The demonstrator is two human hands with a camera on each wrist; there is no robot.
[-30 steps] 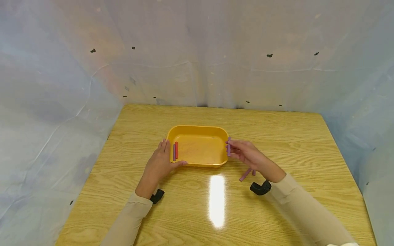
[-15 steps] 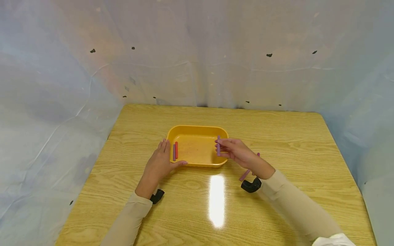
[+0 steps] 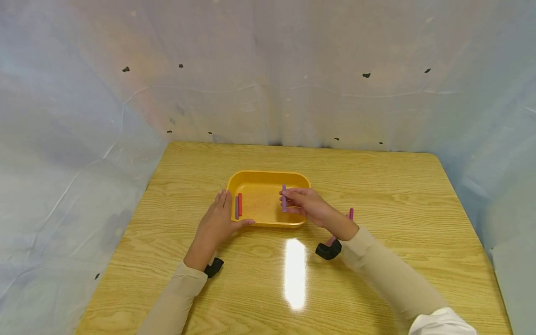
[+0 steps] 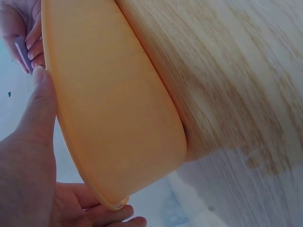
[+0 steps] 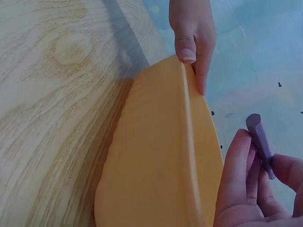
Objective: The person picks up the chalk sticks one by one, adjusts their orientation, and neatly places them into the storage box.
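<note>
In the head view a yellow tray (image 3: 268,224) stands on the wooden table. My left hand (image 3: 215,223) holds its near left corner, thumb along the front rim and fingers against the left end. My right hand (image 3: 310,204) pinches a purple stick (image 3: 284,199) between thumb and fingertips, over the tray's right half. The right wrist view shows that purple stick (image 5: 260,144) has a flat, faceted end, like a crayon. Inside the tray's left end lie a dark purple stick (image 3: 237,208) and a red stick (image 3: 240,204), side by side.
Right of the tray, a magenta stick (image 3: 351,213) and a pinkish-purple stick (image 3: 331,241) lie on the table (image 3: 402,200), partly hidden by my right forearm and its black wrist mount (image 3: 328,250). Pale plastic sheeting (image 3: 268,74) hangs behind and beside the table.
My right hand has moved left with the purple stick, from the tray's right rim to over its inside. The left hand, the tray and the two sticks in it have stayed put.
</note>
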